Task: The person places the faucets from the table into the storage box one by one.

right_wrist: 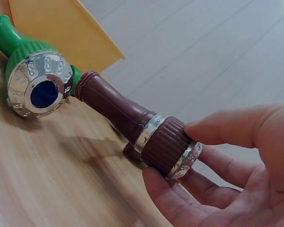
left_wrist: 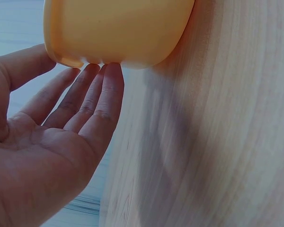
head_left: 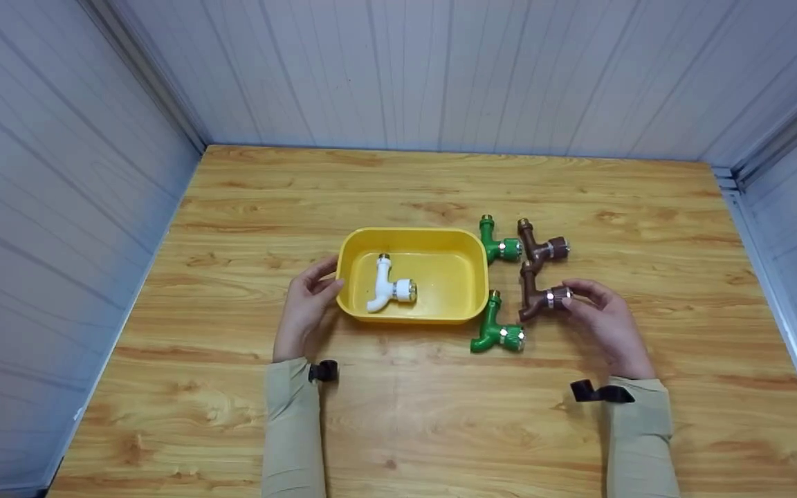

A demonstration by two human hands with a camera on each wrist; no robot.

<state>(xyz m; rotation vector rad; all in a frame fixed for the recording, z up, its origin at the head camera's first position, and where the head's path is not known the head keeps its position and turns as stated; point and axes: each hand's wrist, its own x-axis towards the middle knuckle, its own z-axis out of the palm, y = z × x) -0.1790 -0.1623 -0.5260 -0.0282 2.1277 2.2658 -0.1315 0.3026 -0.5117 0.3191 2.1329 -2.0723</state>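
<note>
My right hand (head_left: 609, 325) pinches the ribbed knob of a brown tap (right_wrist: 118, 109) between thumb and fingers. In the right wrist view a shadow falls on the wood below this tap. My left hand (head_left: 306, 308) touches the left end of a yellow plastic tub (head_left: 412, 316), its long fingers (left_wrist: 104, 104) nearly straight against the outer wall and the thumb at the rim. Inside the tub, left of its middle, lies a white tap (head_left: 385, 285). A second brown tap (head_left: 539, 250) lies just beyond the one in my right hand.
Close to the tub's right side lie two green taps, one farther back (head_left: 492, 242) and one nearer (head_left: 493, 332). Everything stands on a wood-grain table (head_left: 440, 429). Pale panel walls (head_left: 412, 76) close it in at the back and both sides.
</note>
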